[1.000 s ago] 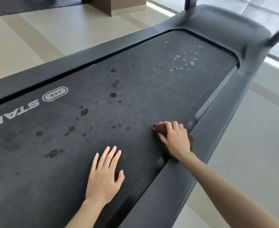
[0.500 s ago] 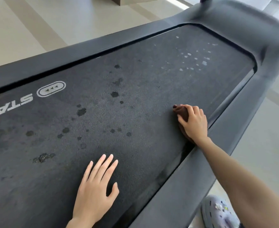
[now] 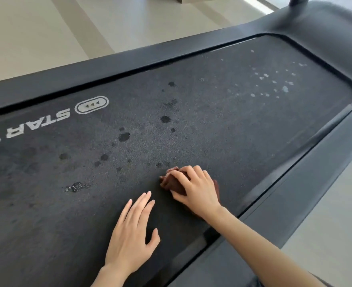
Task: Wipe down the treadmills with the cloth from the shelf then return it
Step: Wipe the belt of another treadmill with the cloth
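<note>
**Change, left to right**

- Left hand (image 3: pixel 131 235): as in the earlier views, flat on the treadmill belt (image 3: pixel 222 125). Grip apart, fingers straight, holding nothing.
- Right hand (image 3: pixel 198 188): shifted. Half a second earlier at the belt's near edge, against the side rail (image 3: pixel 295 195). Now drawn in toward mid-belt, just beside the left fingertips.
- Right grip: clamped on the cloth (image 3: pixel 170 181), brown and bunched, pressed to the belt under palm and fingers.

Judged as one wiping stroke, run from the rail edge toward the centre. Treat the task as mid-wipe:

- Dark spots (image 3: pixel 124 136) just beyond the cloth: not yet reached.
- Pale specks (image 3: pixel 274 83) toward the far right end: untouched.
- Return to the shelf: not yet due. No shelf in view.

**Count, left to right**

- Printed logo (image 3: pixel 38 125): one, partly cut off at the frame edge.
- Glistening wet patch (image 3: pixel 76 187): one.
- Dark spots: roughly a dozen, scattered mid-belt.
- Hands: two.
- Cloth: one.
- Pale specks: some twenty, too small for an exact tally.
- Treadmill: one in view, with two side rails.
</note>
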{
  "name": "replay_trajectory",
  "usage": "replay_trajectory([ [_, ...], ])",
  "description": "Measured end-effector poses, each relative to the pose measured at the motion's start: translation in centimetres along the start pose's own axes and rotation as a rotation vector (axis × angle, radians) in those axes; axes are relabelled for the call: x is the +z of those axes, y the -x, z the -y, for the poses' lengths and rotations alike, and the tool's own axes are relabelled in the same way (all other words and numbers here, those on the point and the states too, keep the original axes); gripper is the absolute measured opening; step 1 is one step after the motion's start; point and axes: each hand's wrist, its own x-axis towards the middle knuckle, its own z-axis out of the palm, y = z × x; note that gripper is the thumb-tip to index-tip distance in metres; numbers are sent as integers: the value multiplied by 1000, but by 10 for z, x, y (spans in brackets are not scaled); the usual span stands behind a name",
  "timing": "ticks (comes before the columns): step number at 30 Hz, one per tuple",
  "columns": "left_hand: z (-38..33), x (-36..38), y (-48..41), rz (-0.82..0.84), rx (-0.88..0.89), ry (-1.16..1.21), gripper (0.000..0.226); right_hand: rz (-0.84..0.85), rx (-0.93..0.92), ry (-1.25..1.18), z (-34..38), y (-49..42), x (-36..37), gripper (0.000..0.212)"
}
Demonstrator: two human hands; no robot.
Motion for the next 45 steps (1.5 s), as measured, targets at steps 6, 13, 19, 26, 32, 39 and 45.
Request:
replay_trajectory([
  [6,4,7,-1,-49,22,37,61,-5,535,99,-103,-50,-4,41],
  [13,1,3,-2,-21,10,-31,62,-103,397,-18,-17,-36,11,38],
  [19,2,3,-2,-19,14,-2,61,-35,-15,20,-31,-19,1,41],
  [26,9,15,-5,-126,86,23,62,-115,919,101,-178,-21,-18,43],
  [32,-3,3,1,-63,34,-65,61,-178,680,45,-73,20,-9,39],
  [39,-50,1,-41,-132,20,-126,48,-99,244,78,-94,46,-14,41],
  [45,-105,30,-140,-123,143,-161,65,-75,851,60,-233,16,-32,44],
])
